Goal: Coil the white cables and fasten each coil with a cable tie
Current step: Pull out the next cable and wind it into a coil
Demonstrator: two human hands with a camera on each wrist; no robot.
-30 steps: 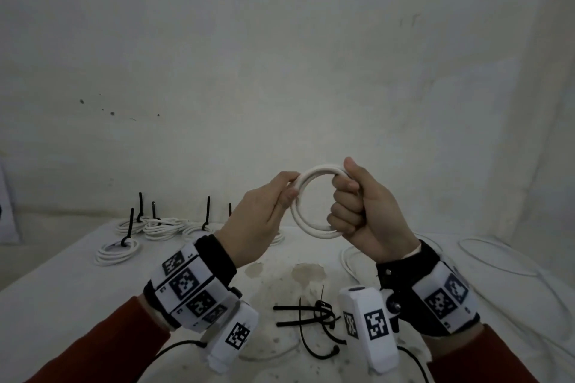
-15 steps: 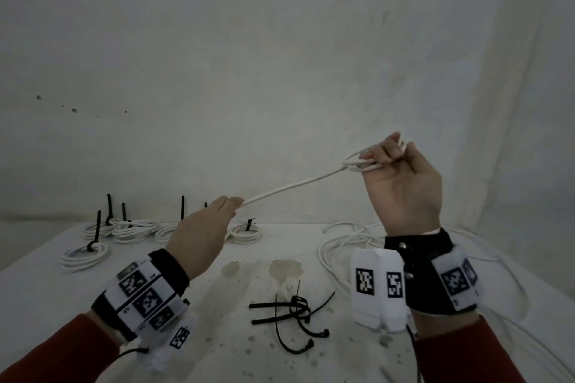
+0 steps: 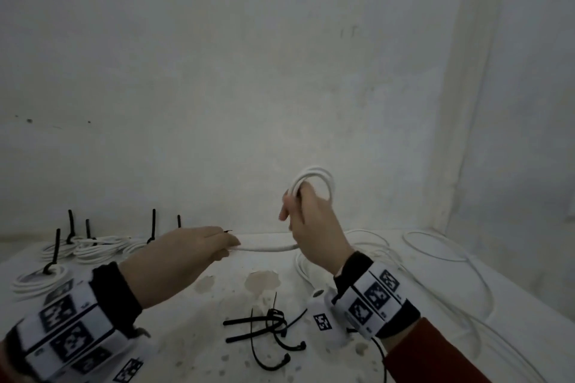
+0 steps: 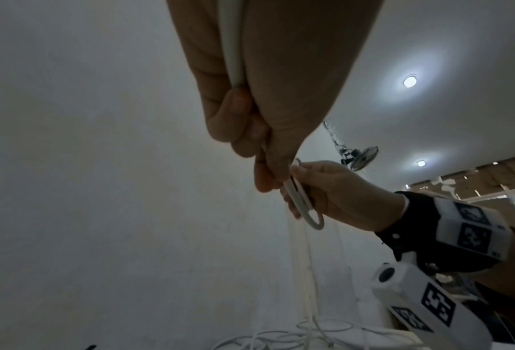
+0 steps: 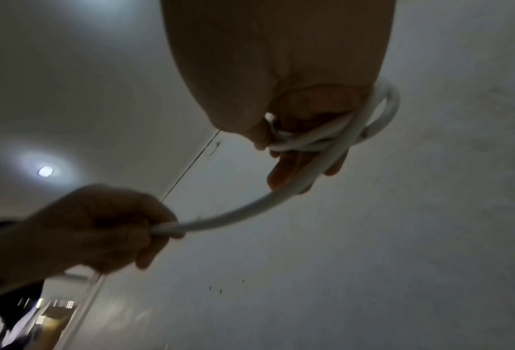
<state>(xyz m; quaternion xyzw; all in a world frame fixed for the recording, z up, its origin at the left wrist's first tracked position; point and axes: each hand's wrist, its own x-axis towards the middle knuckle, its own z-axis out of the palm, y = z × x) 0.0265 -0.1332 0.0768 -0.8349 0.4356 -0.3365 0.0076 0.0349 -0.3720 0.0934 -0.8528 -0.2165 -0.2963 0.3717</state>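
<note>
On the near part of the white counter (image 3: 62,339), just this side of the loose black cable ties (image 3: 267,328), both wrists carry bands printed with black-and-white square codes; no readable words or brand marks show on them. Above and beyond those ties the two hands are apart, joined by a short run of the white cable (image 3: 267,247). The left hand (image 3: 183,253) pinches that run with curled fingers; in the left wrist view the cable passes along the palm and out between thumb and fingertips (image 4: 265,182). The right hand (image 3: 314,227), up and to the right of the ties, grips a small coil (image 3: 314,179) of the same cable, its loops gathered under the thumb. Half a second earlier the left hand was lower and farther left with a long taut stretch of cable; now it has closed in, the stretch is short and sagging, and the coil stands upright. Left of the ties and farther back lie finished coils (image 3: 93,247), each with a black tie tail sticking up. Right of the ties, uncoiled white cable (image 3: 448,246) loops toward the counter's right edge. The back edge meets a pale wall (image 3: 249,71), with free air above the ties around both hands.
</note>
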